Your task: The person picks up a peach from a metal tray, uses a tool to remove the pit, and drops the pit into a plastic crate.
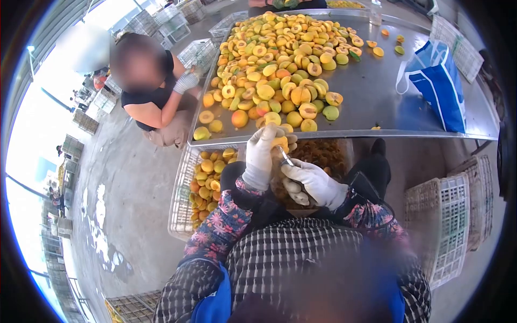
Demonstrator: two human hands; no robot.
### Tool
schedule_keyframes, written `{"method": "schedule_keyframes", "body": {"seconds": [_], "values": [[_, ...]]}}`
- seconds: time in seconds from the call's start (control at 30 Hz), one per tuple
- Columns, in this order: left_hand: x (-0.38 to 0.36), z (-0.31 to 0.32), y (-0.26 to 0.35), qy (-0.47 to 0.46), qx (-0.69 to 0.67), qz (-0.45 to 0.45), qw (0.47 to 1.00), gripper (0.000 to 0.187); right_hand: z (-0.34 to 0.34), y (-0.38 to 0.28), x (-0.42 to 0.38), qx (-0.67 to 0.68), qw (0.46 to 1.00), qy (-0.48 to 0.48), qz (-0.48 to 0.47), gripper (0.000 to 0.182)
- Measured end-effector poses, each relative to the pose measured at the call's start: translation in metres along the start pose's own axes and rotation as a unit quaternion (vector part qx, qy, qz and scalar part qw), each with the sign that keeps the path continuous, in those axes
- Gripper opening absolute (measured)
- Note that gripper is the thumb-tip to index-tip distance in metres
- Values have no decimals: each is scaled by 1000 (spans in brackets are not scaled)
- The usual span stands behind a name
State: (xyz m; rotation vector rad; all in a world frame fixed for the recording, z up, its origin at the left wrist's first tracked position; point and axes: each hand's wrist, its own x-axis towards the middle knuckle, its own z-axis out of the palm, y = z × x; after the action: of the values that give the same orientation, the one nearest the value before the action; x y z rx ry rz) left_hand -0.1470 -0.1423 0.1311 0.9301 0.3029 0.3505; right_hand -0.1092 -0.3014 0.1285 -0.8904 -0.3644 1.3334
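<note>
My left hand point(264, 153), in a white glove, is closed around a yellow peach piece point(280, 143) just off the table's front edge. In my gloved right hand point(314, 183) is a small knife point(285, 156) with a shiny metal blade, its tip right at the peach. Beyond my hands, a heap of yellow peaches point(291, 59), many of them halved, covers much of the metal table point(366, 97). Below, between my legs, a container of brown peach pits point(323, 153) is partly hidden by my hands. A white crate point(180, 202) of peach halves stands beside my left leg.
A blue and white bag point(439, 86) lies at the table's right side. Stacked white crates point(439, 226) stand on the floor at right. A co-worker point(156, 91) in gloves sits at the table's left side. More crates point(161, 24) line the background.
</note>
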Motion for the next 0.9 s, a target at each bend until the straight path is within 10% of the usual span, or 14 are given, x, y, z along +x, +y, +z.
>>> {"method": "schedule_keyframes", "body": {"seconds": [0.1, 0.2, 0.27, 0.47, 0.7, 0.77, 0.8, 0.9], "values": [[15, -10, -1, 9, -21, -110, 994, 37, -22, 27, 28, -232, 945, 48, -226, 20], [24, -13, -5, 2, -20, -162, 987, 36, -38, 34, 38, -295, 923, 62, -239, 24], [29, -16, -10, -6, -31, -173, 984, 36, -15, 2, 12, -77, 995, 56, 28, 26], [44, -22, -34, -33, -86, -157, 983, 46, -41, 5, 15, 171, 982, -29, 78, 29], [59, -38, -69, 33, 16, -115, 993, 35, -68, 2, 3, -159, 974, 103, 124, 21], [52, -50, -71, 8, 53, -101, 993, 33, -99, 27, 2, -554, 808, 198, -44, 23], [47, -58, -65, -9, 67, -103, 992, 33, -114, 44, 0, -750, 583, 213, -227, 23], [39, -92, -43, -20, 67, -71, 995, 36, -116, 44, 10, -800, 484, 168, -313, 31]]}}
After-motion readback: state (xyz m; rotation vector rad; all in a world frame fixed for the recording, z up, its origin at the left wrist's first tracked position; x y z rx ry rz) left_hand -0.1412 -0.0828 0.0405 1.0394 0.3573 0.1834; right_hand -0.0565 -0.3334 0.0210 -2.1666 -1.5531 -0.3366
